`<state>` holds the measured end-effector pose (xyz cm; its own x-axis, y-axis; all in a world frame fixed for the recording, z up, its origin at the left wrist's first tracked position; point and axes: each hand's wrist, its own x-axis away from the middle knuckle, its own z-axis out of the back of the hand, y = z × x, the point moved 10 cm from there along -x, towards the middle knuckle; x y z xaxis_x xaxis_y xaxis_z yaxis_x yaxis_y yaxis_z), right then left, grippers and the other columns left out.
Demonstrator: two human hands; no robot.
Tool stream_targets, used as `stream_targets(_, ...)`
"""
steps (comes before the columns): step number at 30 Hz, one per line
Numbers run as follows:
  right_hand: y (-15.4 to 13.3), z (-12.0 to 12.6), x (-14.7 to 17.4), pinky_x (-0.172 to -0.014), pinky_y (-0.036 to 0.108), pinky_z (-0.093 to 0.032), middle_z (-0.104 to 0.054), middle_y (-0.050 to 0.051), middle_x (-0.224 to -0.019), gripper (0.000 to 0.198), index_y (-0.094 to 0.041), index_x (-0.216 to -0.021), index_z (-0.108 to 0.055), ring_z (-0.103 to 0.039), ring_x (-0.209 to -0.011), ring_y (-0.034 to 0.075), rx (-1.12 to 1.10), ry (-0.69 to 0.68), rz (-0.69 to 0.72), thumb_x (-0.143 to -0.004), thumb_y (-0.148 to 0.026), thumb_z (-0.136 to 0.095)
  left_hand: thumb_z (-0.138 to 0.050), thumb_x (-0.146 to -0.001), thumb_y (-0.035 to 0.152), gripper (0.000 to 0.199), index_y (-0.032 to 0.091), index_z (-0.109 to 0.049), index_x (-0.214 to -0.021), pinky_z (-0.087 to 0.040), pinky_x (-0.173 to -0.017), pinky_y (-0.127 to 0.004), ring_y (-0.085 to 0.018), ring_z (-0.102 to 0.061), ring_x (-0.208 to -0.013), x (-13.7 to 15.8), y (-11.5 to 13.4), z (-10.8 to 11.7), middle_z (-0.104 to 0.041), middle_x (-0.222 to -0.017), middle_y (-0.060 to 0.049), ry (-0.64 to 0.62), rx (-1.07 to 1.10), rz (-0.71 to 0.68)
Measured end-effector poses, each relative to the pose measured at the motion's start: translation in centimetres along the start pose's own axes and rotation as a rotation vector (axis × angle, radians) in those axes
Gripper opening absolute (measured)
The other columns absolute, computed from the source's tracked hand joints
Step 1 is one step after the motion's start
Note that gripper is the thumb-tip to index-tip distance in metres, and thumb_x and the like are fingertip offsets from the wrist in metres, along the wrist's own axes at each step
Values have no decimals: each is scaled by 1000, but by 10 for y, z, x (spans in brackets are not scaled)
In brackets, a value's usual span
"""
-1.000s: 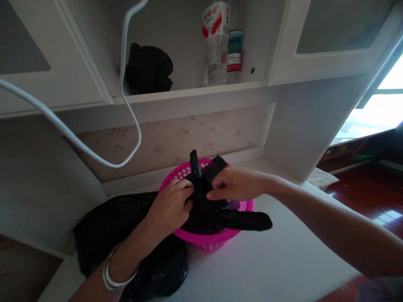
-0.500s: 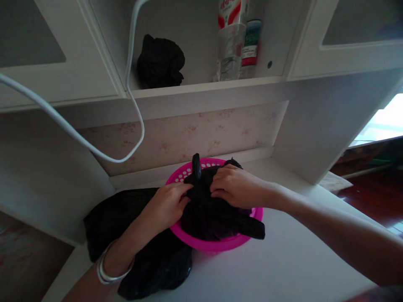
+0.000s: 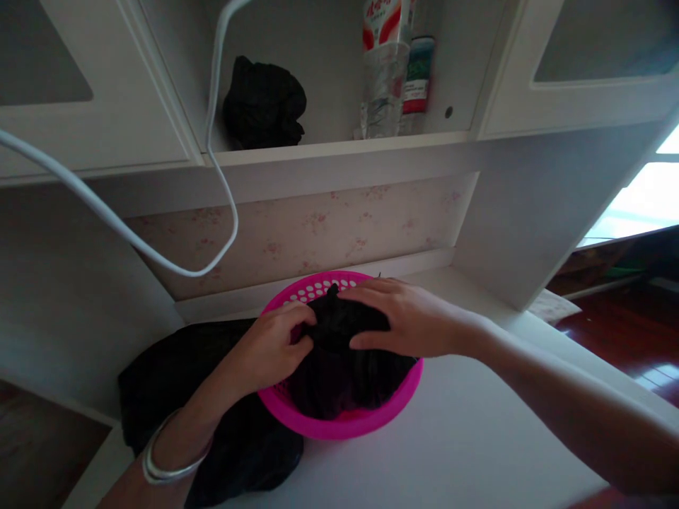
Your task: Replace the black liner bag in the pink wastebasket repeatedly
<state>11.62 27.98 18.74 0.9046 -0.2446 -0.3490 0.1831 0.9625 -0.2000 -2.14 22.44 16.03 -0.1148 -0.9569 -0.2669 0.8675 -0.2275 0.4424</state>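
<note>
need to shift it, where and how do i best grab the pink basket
Probably take the pink basket by its rim, from the near right: that curved edge is broad and bare there, while a black bag lies at its left side.

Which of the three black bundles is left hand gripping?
The bundle inside the pink basket: the left hand pinches it. The shelf bundle and the tabletop bundle lie outside that basket.

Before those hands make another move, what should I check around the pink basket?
1. Left fingers gripping the bundled black bag: ok.
2. Right fingers closed on it: not ok, spread over it.
3. Pink basket upright on the white counter: ok.
4. White cable away from both hands: ok.
5. Larger black bag apart from the basket: cannot tell, an arm hides part.
</note>
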Motion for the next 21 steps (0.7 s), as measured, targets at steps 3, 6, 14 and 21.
stream_targets(3,-19,-17,-9,-104,43,-46,-76,10,-118,31,-22,-126,-72,-68,-111,26,51,-36,190,-104,-41,-60,-52,-79,10,27,24,-73,-90,-52,-78,-30,-19,-70,-84,2,-10,1,-77,-89,0,-18,53,58)
stream_targets(6,7,0,-5,-89,35,-49,-76,8,-97,26,-19,-102,-76,-68,-92,21,-36,74,122,-106,-32,-54,-52,-81,16,21,24,-71,-79,-48,-67,-30,-19,-68,-71,14,-46,20,-73,-75,2,51,11,213)
stream_targets(14,79,24,36,-95,40,-57,-72,11,-120,43,-21,-128,-65,-69,-108,24,-414,407,-290,-97,-50,-61,-70,-86,34,37,24,-67,-121,-54,-102,-40,-25,-70,-113,29,-61,26,-75,-122,-6,112,325,213)
stream_targets(21,16,4,3,-100,41,-54,-73,12,-121,30,-22,-126,-72,-69,-111,25,-182,175,-25,-99,-33,-64,-64,-91,38,32,25,-75,-119,-56,-85,-35,-20,-69,-84,3,-20,19,-72,-91,-1,196,138,100)
